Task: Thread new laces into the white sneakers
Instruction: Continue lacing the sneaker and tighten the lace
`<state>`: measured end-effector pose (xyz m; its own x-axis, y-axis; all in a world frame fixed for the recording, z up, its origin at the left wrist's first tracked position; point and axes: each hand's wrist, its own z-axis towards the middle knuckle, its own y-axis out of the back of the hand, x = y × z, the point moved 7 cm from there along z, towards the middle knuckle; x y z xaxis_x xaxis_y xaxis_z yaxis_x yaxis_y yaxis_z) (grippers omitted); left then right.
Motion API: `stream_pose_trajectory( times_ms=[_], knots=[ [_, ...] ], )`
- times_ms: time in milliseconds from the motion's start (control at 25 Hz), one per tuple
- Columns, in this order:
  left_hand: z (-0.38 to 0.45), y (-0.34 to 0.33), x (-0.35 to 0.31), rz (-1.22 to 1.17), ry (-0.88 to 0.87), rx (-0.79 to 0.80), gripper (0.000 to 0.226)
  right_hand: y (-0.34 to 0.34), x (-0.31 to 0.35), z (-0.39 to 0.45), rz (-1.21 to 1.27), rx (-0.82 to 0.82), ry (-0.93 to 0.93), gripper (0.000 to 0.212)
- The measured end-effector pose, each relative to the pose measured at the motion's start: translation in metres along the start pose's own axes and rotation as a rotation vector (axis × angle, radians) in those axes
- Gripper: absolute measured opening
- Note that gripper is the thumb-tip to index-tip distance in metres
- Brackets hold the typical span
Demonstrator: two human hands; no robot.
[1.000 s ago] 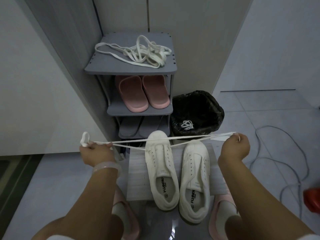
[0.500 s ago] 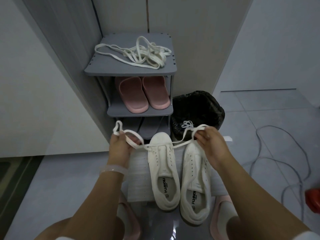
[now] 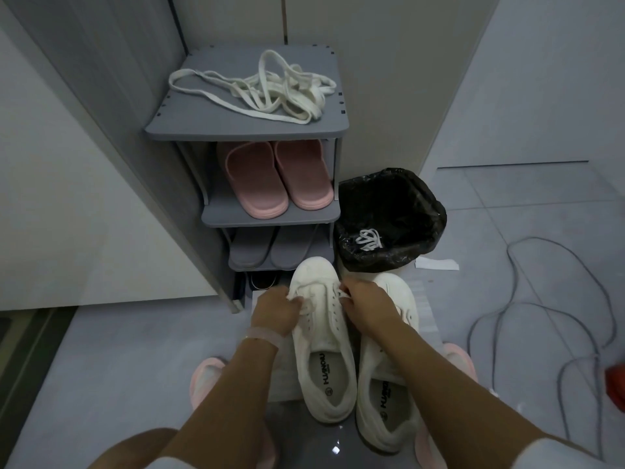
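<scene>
Two white sneakers stand side by side on a pale mat [image 3: 426, 316], toes away from me. Over the front of the left sneaker [image 3: 321, 353], my left hand [image 3: 275, 311] and my right hand [image 3: 367, 304] each pinch one end of a white lace [image 3: 313, 291]. The lace runs across the lowest eyelets near the toe. My right forearm covers part of the right sneaker [image 3: 389, 397]. A tangle of spare white laces [image 3: 270, 88] lies on top of the grey shoe rack [image 3: 243, 128].
Pink slippers [image 3: 270, 177] and grey slippers fill the rack's lower shelves. A bin with a black liner [image 3: 389, 218] holding a lace bundle stands right of the rack. Grey cables [image 3: 541, 313] loop on the floor at right. A white paper slip [image 3: 436, 264] lies by the bin.
My hands came together from a wide stretch of the lace, lowering it onto the left sneaker's toe eyelets. The shoes stayed put.
</scene>
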<state>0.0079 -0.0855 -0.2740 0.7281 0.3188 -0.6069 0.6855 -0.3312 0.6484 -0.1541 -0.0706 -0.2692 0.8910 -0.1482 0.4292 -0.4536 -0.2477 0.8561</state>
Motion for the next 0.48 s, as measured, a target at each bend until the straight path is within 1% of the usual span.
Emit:
stream_pose_trajectory(
  times_ms=[80, 120, 200, 280, 400, 480],
  knots=[
    [-0.003, -0.003, -0.001, -0.05, -0.058, -0.014, 0.022, 0.002, 0.003, -0.002, -0.01, -0.012, 0.05, 0.021],
    [-0.005, -0.003, -0.002, -0.077, -0.082, -0.031, 0.018, 0.003, 0.005, -0.002, 0.022, -0.022, 0.076, 0.022],
    [-0.006, -0.002, 0.002, -0.137, -0.088, -0.05, 0.021, 0.005, 0.006, -0.006, 0.124, -0.035, 0.09, 0.02],
    [-0.004, 0.001, 0.007, -0.202, -0.032, -0.069, 0.03, 0.007, 0.005, -0.009, 0.177, -0.047, 0.072, 0.019],
    [-0.005, 0.006, 0.009, -0.201, 0.06, -0.11, 0.037, 0.008, 0.001, -0.011, 0.168, -0.054, 0.02, 0.02],
    [-0.004, 0.005, 0.01, -0.186, 0.097, -0.124, 0.039, 0.01, 0.0, -0.012, 0.218, -0.052, -0.016, 0.013]
  ],
)
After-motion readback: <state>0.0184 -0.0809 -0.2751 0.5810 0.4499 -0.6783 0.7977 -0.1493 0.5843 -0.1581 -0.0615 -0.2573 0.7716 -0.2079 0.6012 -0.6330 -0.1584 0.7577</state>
